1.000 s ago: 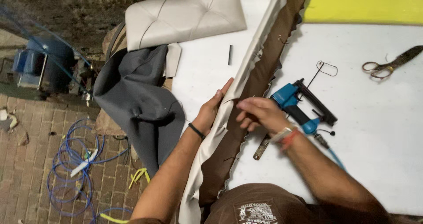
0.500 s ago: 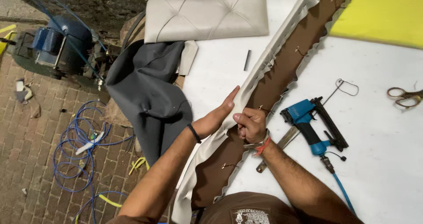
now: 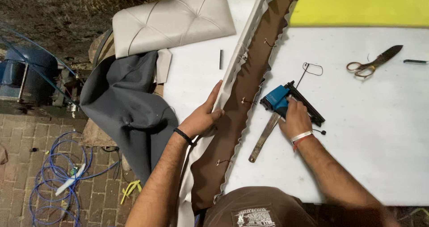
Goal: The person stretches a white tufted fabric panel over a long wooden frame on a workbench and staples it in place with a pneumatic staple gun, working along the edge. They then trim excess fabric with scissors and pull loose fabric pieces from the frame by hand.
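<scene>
Head view — left hand lies spread, fingers flat against the white-edged brown upholstered panel running near to far; right hand curls around the blue staple gun just right of it on the white table.

The blue pneumatic staple gun lies right of the long brown fabric-edged panel; metal scissors lie far right of both.
</scene>
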The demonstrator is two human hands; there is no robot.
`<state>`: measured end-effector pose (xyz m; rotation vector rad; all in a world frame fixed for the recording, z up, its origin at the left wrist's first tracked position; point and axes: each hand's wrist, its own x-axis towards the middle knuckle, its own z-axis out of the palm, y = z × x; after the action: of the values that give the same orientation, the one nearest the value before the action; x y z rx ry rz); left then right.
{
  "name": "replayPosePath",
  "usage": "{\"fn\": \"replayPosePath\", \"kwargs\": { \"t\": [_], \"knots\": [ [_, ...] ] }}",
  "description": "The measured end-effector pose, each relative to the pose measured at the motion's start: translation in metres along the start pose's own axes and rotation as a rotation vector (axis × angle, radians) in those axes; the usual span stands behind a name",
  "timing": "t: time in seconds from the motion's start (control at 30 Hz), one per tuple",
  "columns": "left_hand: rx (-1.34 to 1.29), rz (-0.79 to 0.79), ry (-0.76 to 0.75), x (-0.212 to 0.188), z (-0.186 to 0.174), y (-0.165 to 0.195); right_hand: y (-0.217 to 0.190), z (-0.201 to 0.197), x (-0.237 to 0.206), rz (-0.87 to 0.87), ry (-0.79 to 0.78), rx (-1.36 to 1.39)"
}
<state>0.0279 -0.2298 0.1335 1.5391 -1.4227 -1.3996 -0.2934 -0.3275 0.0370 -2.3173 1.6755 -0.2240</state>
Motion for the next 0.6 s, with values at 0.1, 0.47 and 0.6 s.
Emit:
{"fn": "replayPosePath", "kwargs": {
  "t": [0.1, 0.47, 0.6],
  "knots": [
    [0.061, 0.046, 0.034, 0.003, 0.003, -0.003, 0.013, 0.009, 0.017, 0.159, -0.203, 0.022],
    [0.165, -0.002, 0.048, 0.008, 0.011, -0.008, -0.046, -0.119, 0.006, 0.051, -0.289, 0.458],
    [0.15, 0.002, 0.047, 0.009, 0.012, -0.008, -0.087, -0.135, 0.01, -0.085, -0.29, 0.459]
  ]
}}
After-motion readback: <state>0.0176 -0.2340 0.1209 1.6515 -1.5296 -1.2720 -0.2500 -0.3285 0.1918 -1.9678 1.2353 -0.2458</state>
